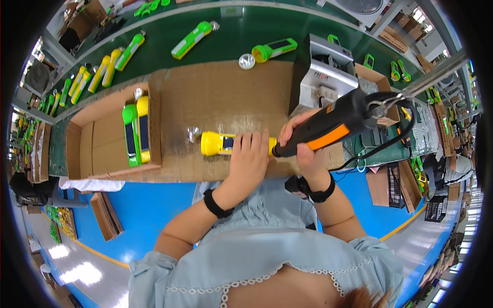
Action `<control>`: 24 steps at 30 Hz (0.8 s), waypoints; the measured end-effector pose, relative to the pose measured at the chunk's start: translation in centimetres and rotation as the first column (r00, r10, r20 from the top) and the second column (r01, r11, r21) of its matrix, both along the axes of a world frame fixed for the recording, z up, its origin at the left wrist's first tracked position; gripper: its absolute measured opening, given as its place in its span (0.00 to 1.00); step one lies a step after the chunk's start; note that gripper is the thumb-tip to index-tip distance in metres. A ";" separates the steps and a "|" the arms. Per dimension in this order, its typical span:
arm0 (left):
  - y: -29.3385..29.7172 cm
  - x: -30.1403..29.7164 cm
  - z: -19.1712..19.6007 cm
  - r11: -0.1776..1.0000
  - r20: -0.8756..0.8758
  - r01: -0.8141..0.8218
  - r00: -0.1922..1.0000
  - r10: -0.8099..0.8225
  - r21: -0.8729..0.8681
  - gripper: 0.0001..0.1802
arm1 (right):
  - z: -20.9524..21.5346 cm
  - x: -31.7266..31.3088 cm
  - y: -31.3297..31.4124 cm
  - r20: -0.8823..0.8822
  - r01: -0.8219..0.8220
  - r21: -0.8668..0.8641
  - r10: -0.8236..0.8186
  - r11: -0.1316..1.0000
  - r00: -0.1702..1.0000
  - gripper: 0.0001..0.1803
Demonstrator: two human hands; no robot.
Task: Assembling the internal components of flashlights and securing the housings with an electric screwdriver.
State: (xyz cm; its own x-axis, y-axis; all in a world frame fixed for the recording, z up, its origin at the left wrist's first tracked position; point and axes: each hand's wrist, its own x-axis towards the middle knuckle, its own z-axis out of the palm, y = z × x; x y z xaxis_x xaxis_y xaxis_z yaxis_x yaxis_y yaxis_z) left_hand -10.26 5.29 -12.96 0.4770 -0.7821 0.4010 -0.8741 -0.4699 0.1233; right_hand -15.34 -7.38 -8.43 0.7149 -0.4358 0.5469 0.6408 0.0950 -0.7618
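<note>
A yellow flashlight (210, 143) lies sideways on the cardboard-covered bench, its wide head pointing left. My left hand (249, 154) is wrapped over its body and presses it down. In my right hand (308, 149) is a black electric screwdriver with an orange stripe (328, 134), gripped near its front, fingers curled around it. The driver's tip meets the flashlight's right end. A shiny reflector (193, 134) sits just left of the flashlight head, apart from my hands. Where the tip enters is partly hidden by my left hand.
An open cardboard box (108, 138) at left holds green and yellow flashlights. Along the green conveyor (231, 36) lie several flashlights (192, 40). A metal machine (328, 72) stands at the right back. The driver's black cable (382, 154) loops at right, near a hanging metal rod.
</note>
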 end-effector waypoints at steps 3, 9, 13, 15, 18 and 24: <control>-0.1 -0.1 -0.1 1.000 0.002 0.005 1.000 -0.005 0.010 0.27 | 0.4 0.0 -0.1 -0.012 0.050 -0.087 -0.051 0.995 0.999 0.24; -0.2 -0.3 0.7 0.999 0.041 0.027 0.999 -0.028 0.028 0.26 | 1.9 -1.1 -1.2 0.029 -0.079 0.029 0.078 0.996 0.997 0.24; -0.4 0.9 3.4 0.992 -0.147 0.093 0.986 -0.080 0.085 0.31 | 6.9 -4.2 -3.7 0.153 0.096 0.111 -0.113 0.989 0.982 0.31; -1.8 3.1 7.6 0.977 -0.344 0.149 0.935 -0.089 0.154 0.27 | 7.7 -5.3 -5.6 0.140 0.201 0.085 -0.211 0.976 0.967 0.32; -6.5 9.4 12.8 0.933 -0.577 0.315 0.800 -0.164 0.172 0.15 | 7.1 -7.2 -7.6 0.060 0.284 0.045 -0.286 0.958 0.956 0.31; -16.3 23.3 9.4 0.645 -0.599 0.325 0.756 0.262 0.691 0.18 | 6.7 -7.0 -10.1 0.136 0.345 0.071 -0.352 0.936 0.926 0.28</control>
State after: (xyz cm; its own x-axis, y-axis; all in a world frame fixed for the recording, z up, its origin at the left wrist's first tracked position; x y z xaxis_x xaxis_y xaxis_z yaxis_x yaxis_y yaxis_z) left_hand 13.05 -10.97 -3.61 0.3347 -0.6677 -0.6650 -0.7437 -0.6205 0.2487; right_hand -22.34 -17.45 -1.73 0.4284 -0.6700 0.6063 0.7422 -0.1218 -0.6590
